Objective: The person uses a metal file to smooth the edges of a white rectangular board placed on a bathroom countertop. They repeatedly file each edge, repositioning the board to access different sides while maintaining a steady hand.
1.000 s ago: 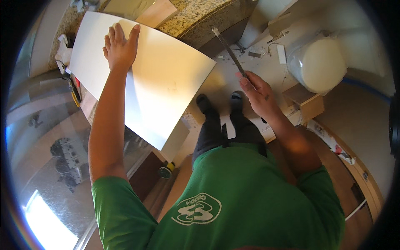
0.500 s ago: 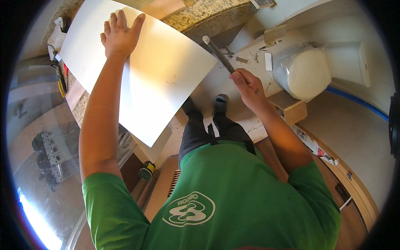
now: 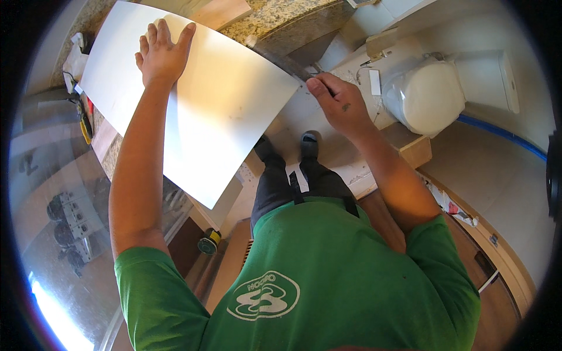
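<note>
A large white sheet [image 3: 219, 126] lies over the granite countertop, its near corner jutting out past the counter toward my body. My left hand [image 3: 161, 58] rests flat on its far part, fingers spread. In my right hand [image 3: 344, 106] is a long, dark, flat bar that looks like a file [image 3: 288, 65], with a pale far end. Its near end sits inside my closed fingers. The file lies along the sheet's right edge; whether it touches that edge I cannot tell.
Behind the sheet a wooden strip [image 3: 221, 13] lies on the granite countertop [image 3: 275, 23]. At right stand a plastic-covered toilet [image 3: 430, 96] and a wooden box [image 3: 414, 153]. A yellow-and-black tool [image 3: 86, 128] is at left; a round black-and-yellow object [image 3: 209, 241] sits lower down.
My right hand has moved left and up with the file, bringing it alongside the sheet's right edge. My left hand and the sheet have shifted slightly left in view.
</note>
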`<action>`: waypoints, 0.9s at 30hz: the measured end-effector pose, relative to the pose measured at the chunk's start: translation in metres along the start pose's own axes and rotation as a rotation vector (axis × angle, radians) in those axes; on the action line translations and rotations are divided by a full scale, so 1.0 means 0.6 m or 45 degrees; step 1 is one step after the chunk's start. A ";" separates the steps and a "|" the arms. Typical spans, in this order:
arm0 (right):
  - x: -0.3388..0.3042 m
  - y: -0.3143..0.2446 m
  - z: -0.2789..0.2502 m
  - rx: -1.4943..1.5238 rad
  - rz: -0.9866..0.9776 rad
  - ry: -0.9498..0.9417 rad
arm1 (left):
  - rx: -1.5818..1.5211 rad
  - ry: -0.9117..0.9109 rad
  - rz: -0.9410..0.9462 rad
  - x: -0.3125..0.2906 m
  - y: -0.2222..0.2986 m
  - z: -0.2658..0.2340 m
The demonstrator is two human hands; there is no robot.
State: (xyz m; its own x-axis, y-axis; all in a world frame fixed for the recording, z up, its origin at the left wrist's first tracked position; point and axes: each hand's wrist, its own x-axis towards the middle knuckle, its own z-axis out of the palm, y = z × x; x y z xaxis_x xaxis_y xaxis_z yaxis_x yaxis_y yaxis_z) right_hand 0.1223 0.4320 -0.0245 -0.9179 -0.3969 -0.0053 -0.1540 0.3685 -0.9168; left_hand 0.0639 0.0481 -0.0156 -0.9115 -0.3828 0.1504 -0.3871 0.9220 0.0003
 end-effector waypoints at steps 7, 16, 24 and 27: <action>-0.041 -0.007 -0.031 0.012 0.270 -0.151 | -0.001 0.012 -0.002 0.001 -0.001 0.003; 0.032 -0.015 -0.023 -0.122 0.061 -0.073 | -0.004 -0.030 -0.024 0.001 0.004 -0.004; -0.005 0.007 -0.027 -0.095 0.257 -0.231 | 0.010 -0.032 -0.032 0.001 0.005 -0.004; 0.033 0.000 -0.007 -0.014 0.085 -0.182 | 0.004 -0.029 -0.026 0.001 0.005 -0.006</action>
State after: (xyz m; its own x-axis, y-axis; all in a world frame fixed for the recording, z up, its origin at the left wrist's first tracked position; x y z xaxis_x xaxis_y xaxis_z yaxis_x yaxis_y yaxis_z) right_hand 0.1023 0.4275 -0.0226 -0.8650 -0.4864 -0.1235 -0.0992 0.4071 -0.9080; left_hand 0.0629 0.0506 -0.0122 -0.9063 -0.4028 0.1276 -0.4062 0.9138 0.0001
